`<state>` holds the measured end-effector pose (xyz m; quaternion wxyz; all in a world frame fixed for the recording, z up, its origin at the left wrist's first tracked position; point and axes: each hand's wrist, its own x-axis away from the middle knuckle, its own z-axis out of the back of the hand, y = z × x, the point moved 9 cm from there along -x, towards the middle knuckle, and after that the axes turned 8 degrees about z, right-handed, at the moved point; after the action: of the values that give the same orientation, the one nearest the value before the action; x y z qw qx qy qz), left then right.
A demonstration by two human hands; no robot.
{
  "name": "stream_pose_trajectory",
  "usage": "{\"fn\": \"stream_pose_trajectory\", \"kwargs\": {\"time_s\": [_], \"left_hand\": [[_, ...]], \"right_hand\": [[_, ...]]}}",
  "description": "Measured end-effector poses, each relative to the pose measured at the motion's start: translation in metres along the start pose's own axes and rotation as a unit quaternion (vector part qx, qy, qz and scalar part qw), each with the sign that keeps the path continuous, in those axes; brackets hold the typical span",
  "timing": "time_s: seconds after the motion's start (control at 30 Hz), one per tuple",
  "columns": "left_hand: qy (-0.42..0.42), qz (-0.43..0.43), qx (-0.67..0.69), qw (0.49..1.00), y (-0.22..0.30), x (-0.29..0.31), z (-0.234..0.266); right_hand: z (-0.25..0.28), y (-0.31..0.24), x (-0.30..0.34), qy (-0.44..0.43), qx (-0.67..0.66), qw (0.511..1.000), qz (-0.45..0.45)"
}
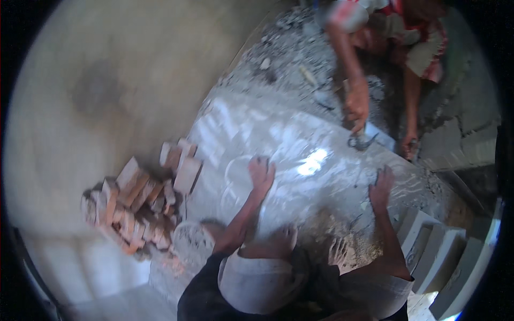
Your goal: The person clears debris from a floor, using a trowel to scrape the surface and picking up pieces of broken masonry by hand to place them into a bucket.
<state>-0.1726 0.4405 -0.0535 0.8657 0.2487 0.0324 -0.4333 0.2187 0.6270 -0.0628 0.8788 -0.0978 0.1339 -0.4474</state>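
My left hand [261,174] lies on a wet, shiny grey surface [289,125] streaked with curved smear marks; its fingers are apart and nothing is in them. Further right, my right hand [381,184] touches the same surface near its right side, fingers spread and holding nothing. Across from me a crouching co-worker [396,32] reaches down to the far edge. The co-worker's hand [357,104] is at a small dark tool [362,142], too blurred to name. Beside it is a flat bluish-white piece [381,136].
A pile of reddish bricks [131,198] stands at the left. Close to my left forearm is a round container [191,241] of grey material. Large grey blocks [439,257] stand at the lower right. Rubble [289,53] covers the ground beyond the surface. My bare feet [341,251] are below.
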Motion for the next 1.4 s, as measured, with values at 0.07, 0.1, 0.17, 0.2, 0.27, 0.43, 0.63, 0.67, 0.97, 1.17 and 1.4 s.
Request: {"fn": "stream_pose_trajectory", "kwargs": {"time_s": [0.07,0.1,0.17,0.2,0.27,0.43,0.63,0.67,0.97,1.17,1.4], "left_hand": [[-0.004,-0.033,0.047,0.998,0.018,-0.023,0.002],[0.030,-0.065,0.079,0.994,0.028,-0.034,0.006],[-0.003,-0.125,0.116,0.985,0.047,-0.068,-0.002],[-0.031,-0.121,0.085,0.988,0.072,-0.086,-0.010],[-0.083,-0.116,0.051,0.988,0.090,-0.120,-0.029],[-0.061,0.013,0.046,0.997,0.041,-0.208,-0.057],[-0.053,0.115,-0.027,0.992,-0.046,-0.242,-0.060],[-0.055,0.118,-0.027,0.991,-0.053,-0.245,-0.060],[-0.113,0.113,-0.004,0.987,-0.033,-0.256,-0.098],[0.083,-0.107,-0.003,0.991,0.073,-0.217,-0.112],[0.072,-0.056,-0.030,0.995,0.063,-0.190,-0.124]], "right_hand": [[0.005,-0.003,-0.003,-0.017,0.007,1.000,-0.022],[0.003,-0.011,-0.005,-0.032,0.006,0.999,-0.014],[0.003,-0.024,-0.009,-0.021,0.004,1.000,-0.011],[0.002,-0.021,-0.008,-0.027,0.010,1.000,-0.007],[0.000,-0.018,-0.006,-0.009,0.005,1.000,0.004],[0.002,-0.018,-0.007,-0.018,-0.015,1.000,-0.005],[-0.005,-0.013,-0.006,-0.022,0.010,1.000,-0.001],[-0.007,-0.012,-0.005,-0.026,0.011,1.000,0.000],[0.000,-0.010,-0.005,0.010,0.004,0.999,0.050],[-0.002,-0.009,-0.008,-0.008,0.005,0.999,0.031],[-0.008,-0.010,-0.010,-0.025,0.018,0.999,0.013]]}}
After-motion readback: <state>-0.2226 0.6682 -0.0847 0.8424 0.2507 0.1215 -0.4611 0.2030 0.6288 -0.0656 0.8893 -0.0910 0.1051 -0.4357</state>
